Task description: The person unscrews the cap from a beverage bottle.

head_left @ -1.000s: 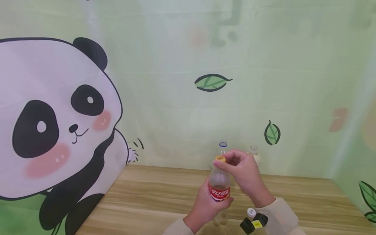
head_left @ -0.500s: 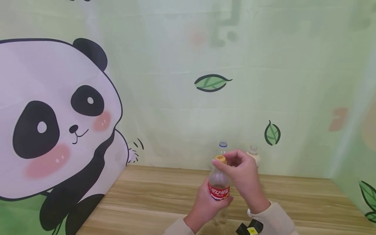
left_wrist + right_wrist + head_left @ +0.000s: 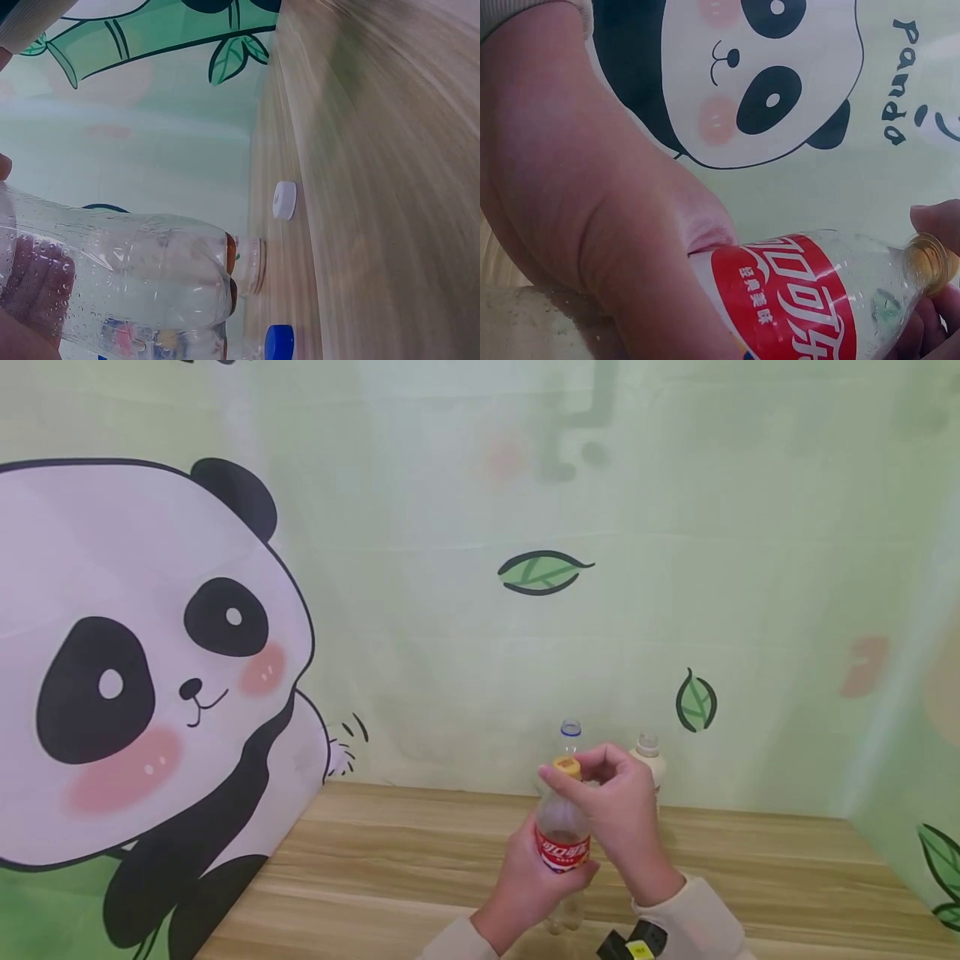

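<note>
Head view, bottle: clear plastic bottle with a red label [image 3: 561, 852], upright, just above the near edge of the light wooden table [image 3: 390, 860].
Head view, left hand: left hand [image 3: 525, 885] wrapped round the label part from below, fingers curled tight on it.
Head view, right hand: right hand [image 3: 618, 814] over the top, fingertips pinching the small yellow cap [image 3: 567, 767]; wrist bent down, cream sleeve [image 3: 697, 918] low at the picture edge.
Head view, behind: clear bottle with a blue ring at its neck [image 3: 570, 731] and pale cream bottle with no cap [image 3: 648, 756], both standing near the green curtain wall with a big panda picture [image 3: 150, 677].
Head view, risk: maybe a squashed bottle if squeezed too hard; maybe a slipped cap if pinched too softly.
Left wrist view, bottle: same bottle [image 3: 127, 277], empty but for small drops inside, left fingers [image 3: 34, 281] seen through it.
Left wrist view, table: small white cap [image 3: 285, 200] and small blue cap [image 3: 279, 343] lying loose on the wood, apart from each other.
Left wrist view, risk: loose caps easy to knock off with a bumped elbow.
Right wrist view, bottle: red label with white letters [image 3: 787, 292], left hand [image 3: 592, 210] round it.
Right wrist view, cap: yellow cap [image 3: 930, 262] pinched by right fingertips [image 3: 937, 219].
Right wrist view, risk: maybe a dropped cap rolling away.
</note>
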Demonstrator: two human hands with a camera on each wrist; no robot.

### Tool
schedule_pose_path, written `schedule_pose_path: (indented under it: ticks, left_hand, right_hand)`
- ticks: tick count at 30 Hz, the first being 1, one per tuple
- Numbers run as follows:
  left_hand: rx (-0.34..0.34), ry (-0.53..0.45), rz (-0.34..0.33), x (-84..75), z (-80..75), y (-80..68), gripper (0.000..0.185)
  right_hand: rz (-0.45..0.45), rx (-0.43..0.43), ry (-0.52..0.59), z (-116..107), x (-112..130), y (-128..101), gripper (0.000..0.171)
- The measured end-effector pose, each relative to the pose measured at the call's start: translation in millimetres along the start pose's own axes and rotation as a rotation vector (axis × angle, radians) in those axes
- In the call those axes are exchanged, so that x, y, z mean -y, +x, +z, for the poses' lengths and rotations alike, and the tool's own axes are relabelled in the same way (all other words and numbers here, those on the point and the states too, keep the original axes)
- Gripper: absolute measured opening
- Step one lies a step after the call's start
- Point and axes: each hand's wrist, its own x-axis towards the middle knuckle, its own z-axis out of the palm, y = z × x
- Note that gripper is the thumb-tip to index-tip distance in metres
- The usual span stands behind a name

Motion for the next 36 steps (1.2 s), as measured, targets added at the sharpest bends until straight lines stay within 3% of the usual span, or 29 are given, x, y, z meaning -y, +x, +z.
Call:
schedule_pose_path:
  ticks: [8,14,23,25,29,36]
  left_hand:
    - [-0.006,0.027,-0.006,-0.7,-0.6,0.5,0.059]
    - [-0.016,0.017,0.004,0.7,0.1,-0.5,0.058]
    - [-0.008,0.009,0.016,6.0,-0.5,-1.0,0.060]
    - [-0.009,0.011,0.016,6.3,-0.2,-1.3,0.060]
    - [-0.013,0.007,0.013,4.7,0.3,-0.9,0.058]
    - [-0.007,-0.008,0.017,1.2,1.8,0.0,0.059]
  right_hand:
    - [0.030,0.059,0.031,-5,-6,5,0.036]
    - [0.037,0.153,0.008,-10,-10,11,0.035]
    - [0.032,0.283,0.076,-16,-14,17,0.028]
    - [0.037,0.267,0.058,-16,-14,16,0.030]
    - [0.037,0.152,-0.019,-11,-10,10,0.038]
    - [-0.038,-0.017,-0.055,0,-5,0,0.042]
